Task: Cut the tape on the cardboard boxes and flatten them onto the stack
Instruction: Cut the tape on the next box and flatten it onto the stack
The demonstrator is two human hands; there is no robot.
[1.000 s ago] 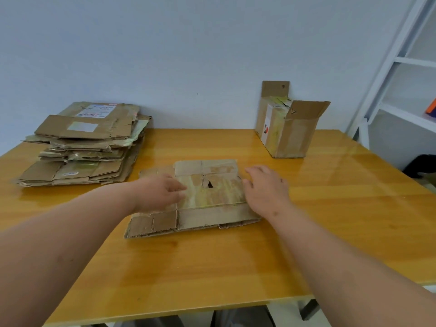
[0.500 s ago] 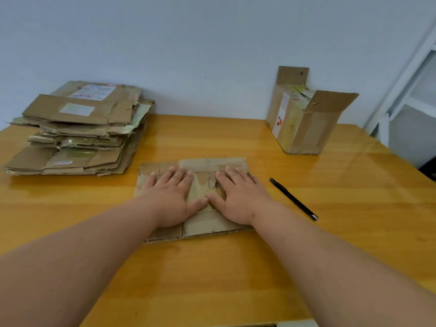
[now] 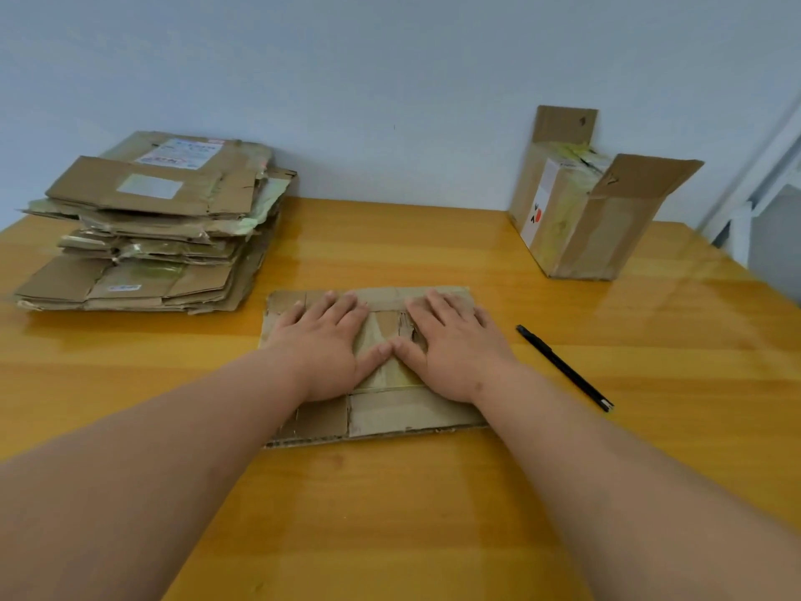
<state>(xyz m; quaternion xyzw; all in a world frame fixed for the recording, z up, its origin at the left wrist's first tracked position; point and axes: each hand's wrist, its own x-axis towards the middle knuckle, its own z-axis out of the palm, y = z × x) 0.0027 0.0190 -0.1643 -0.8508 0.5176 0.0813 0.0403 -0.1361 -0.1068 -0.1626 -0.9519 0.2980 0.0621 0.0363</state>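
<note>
Little moved since half-second back: left hand [image 3: 323,347] and right hand [image 3: 450,347] still pressing flattened box [image 3: 390,416], fingers straight, thumbs touching. Stack [image 3: 147,227] far-left, nearer left hand; box long axis left-right.

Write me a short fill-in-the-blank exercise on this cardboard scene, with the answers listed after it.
1. Both hands, left hand and right hand, press flat on the ____ box.
2. The stack sits at the table's far ____ corner.
3. The black cutter lies to the ____ of the right hand.
4. The upright box has its flaps ____.

Answers: flattened; left; right; open
</note>
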